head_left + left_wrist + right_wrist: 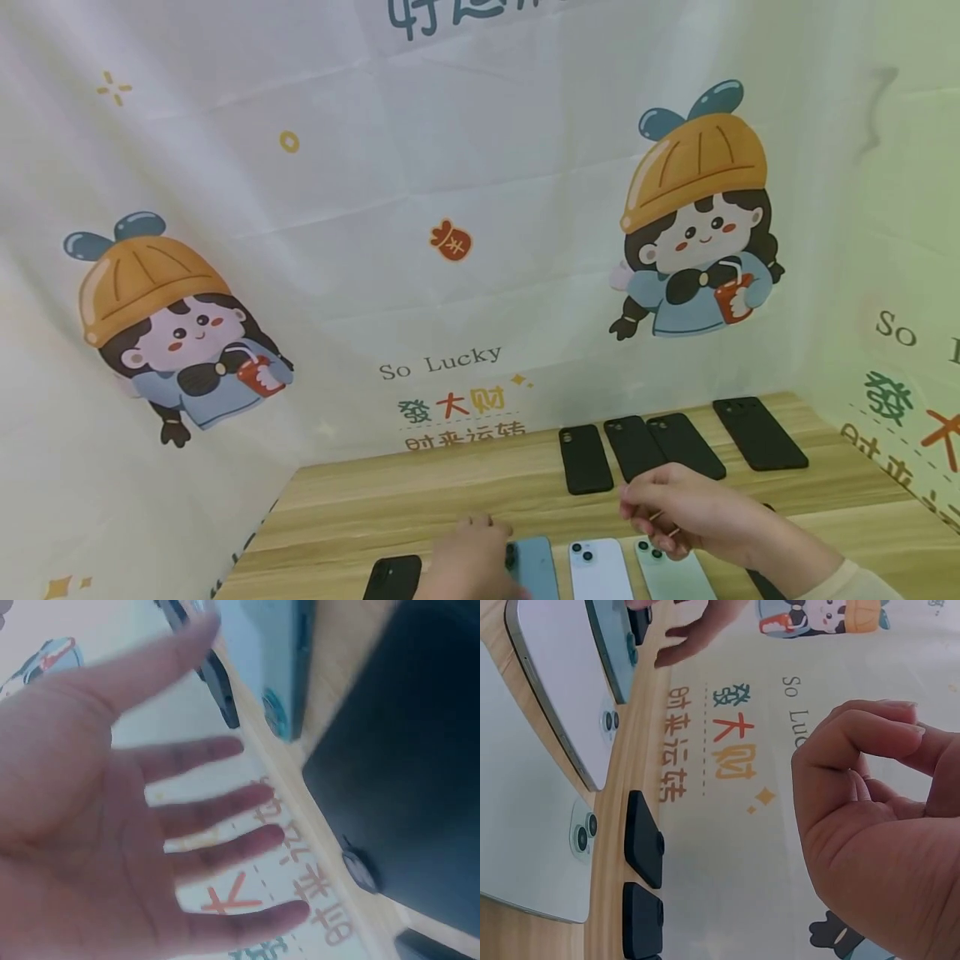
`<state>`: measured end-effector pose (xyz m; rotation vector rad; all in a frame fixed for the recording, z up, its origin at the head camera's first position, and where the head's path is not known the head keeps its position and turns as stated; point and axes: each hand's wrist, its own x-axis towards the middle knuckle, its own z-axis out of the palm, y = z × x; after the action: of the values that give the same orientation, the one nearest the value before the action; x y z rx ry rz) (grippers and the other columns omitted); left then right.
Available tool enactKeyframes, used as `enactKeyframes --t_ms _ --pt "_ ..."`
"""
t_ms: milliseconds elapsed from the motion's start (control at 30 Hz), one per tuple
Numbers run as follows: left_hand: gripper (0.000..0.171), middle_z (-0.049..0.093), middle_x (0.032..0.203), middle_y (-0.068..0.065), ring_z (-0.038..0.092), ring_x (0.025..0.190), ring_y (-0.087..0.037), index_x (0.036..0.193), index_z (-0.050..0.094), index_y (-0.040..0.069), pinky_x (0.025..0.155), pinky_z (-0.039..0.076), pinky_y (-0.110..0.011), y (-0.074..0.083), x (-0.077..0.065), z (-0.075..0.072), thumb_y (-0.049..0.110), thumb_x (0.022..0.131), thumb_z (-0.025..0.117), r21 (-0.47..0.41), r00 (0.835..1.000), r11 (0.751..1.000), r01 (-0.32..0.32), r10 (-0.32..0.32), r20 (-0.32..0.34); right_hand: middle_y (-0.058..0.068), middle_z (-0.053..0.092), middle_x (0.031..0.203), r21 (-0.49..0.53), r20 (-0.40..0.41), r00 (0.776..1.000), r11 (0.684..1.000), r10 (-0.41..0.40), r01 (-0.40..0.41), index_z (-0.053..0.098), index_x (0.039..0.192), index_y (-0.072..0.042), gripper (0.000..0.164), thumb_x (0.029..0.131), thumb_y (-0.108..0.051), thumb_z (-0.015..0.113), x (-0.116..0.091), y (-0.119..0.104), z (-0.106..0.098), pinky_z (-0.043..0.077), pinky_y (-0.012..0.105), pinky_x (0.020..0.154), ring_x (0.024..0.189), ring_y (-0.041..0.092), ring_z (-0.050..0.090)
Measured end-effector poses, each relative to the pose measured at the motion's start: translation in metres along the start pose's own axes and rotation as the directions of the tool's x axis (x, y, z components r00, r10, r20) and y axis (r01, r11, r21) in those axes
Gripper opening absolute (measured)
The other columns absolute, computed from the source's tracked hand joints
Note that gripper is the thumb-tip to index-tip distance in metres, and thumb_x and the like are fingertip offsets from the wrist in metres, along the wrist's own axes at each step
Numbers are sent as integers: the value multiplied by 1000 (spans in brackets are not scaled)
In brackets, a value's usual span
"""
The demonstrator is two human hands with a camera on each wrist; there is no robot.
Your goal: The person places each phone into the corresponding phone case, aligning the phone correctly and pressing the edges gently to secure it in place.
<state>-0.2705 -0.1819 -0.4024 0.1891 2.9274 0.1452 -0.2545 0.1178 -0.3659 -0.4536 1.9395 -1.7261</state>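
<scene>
My left hand [468, 558] is over the table between a black phone or case [393, 575] and a blue phone [536, 567], partly covering the blue one. In the left wrist view its fingers are spread and fairly straight, the palm bare. My right hand [693, 512] hovers above the top of a mint-green phone [675, 575]. Its fingers are loosely curled, and the right wrist view shows nothing held in them. Between the blue and green phones lies a pale lilac-white phone [600, 571], camera side up.
Several black phone cases lie along the back of the wooden table [450, 483], including a case [587, 460] left of centre and a larger case [759, 433] at right. Another dark item [761, 583] is half hidden under the right forearm. Printed cloth [450, 308] hangs behind.
</scene>
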Motion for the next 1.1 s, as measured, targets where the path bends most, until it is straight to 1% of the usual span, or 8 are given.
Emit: enactKeyframes --t_ms 100,233,367,500,700,833,967,1100 --pt "89 60 151 -6 53 143 -35 146 62 24 106 46 -76 8 6 0 50 69 98 69 995 997 -43 36 98 -1 54 75 -4 4 1000 1000 8 -8 65 99 -5 31 112 -30 52 1 1 1 36 24 56 59 10 43" --pt "92 51 161 3 44 153 -30 154 51 34 111 36 -83 12 11 1 52 76 94 112 976 989 -97 73 207 -2 54 74 -3 22 1000 1000 12 -12 66 99 -6 31 112 -29 51 3 2 4 35 23 55 58 9 44" --pt "87 51 162 5 48 151 -30 156 49 38 114 30 -85 12 13 1 51 81 91 54 960 991 -119 101 261 -2 53 74 -5 37 999 1000 9 -9 66 99 -6 31 112 -29 51 4 4 5 34 23 55 58 9 43" --pt "83 55 157 2 55 143 -31 153 51 42 114 32 -82 13 14 3 48 81 92 -18 957 992 -127 127 260 -3 53 74 -12 45 999 1000 9 -9 66 98 -6 30 112 -29 52 6 5 6 34 22 54 57 9 43" --pt "96 48 157 1 47 144 -29 158 42 42 109 45 -74 17 14 1 51 78 94 67 966 982 -178 161 201 -2 53 75 -22 45 999 1000 18 -17 66 101 -4 30 111 -29 52 6 5 9 37 22 55 58 9 44" --pt "101 46 151 0 50 130 -26 157 45 34 97 56 -59 19 11 -7 45 73 99 101 973 971 -217 207 103 1 60 82 -46 31 999 999 13 -11 66 104 -3 29 112 -27 51 8 8 13 48 24 59 64 11 54" --pt "85 54 133 1 55 107 -17 148 59 26 89 59 -39 18 0 -19 22 74 99 -44 959 958 -283 283 -14 11 71 98 -83 12 1000 996 19 -18 65 117 3 29 112 -23 52 20 24 15 63 33 74 82 18 70" --pt "53 65 121 6 60 100 -8 133 73 20 90 58 -30 11 -15 -34 4 84 87 -233 926 896 -378 368 -86 14 74 116 -79 107 994 997 19 -11 66 126 0 32 108 -25 61 63 76 3 65 41 87 101 25 74"
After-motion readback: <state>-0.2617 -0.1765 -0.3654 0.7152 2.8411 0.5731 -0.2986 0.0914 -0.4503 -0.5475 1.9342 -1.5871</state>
